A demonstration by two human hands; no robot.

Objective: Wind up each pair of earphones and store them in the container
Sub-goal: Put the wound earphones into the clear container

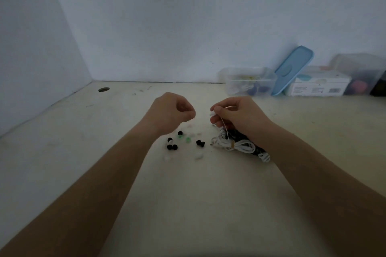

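Two bare forearms (100, 177) reach in from the near edge over the pale worktop (188, 204). The right hand (236, 115) pinches a white earbud (213, 113) between thumb and curled fingers. Its thin cord (224, 129) drops to a bundle of earphones (236, 144), white and black cables heaped on the worktop just below that hand and partly under the wrist. The left hand (174, 110) hovers just left of it, fingers curled in with the thumb against the fingertips; whether anything sits between them I cannot tell. Beneath it lie scattered ear tips (172, 146), black, green and white. Far right against the wall (167, 27) stands a clear container (248, 83), a blue lid (292, 70) leaning on it, then a white box (317, 85).
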